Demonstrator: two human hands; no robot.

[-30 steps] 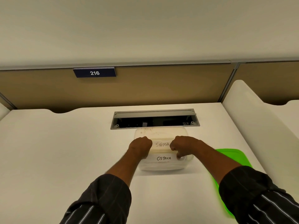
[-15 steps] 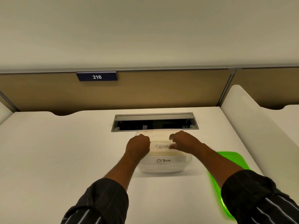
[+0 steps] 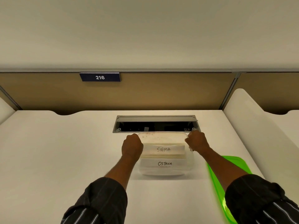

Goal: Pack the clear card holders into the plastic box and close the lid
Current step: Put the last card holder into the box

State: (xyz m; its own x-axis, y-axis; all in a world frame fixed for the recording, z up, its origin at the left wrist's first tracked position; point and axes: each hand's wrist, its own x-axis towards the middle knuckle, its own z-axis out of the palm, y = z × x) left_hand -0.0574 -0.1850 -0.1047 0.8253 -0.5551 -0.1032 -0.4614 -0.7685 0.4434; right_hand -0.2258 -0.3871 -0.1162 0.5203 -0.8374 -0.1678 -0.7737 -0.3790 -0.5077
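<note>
Steadying plastic box [image 3: 166,168] with both hands, left hand [image 3: 131,147] and right hand [image 3: 197,141] fingers curled on its side rims, cards seated, green lid [image 3: 233,165] off on desk [image 3: 64,151].

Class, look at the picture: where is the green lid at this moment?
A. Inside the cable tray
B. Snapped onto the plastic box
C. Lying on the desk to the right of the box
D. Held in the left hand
C: the green lid lies flat on the desk, right of the open plastic box, partly under the right forearm.
</note>
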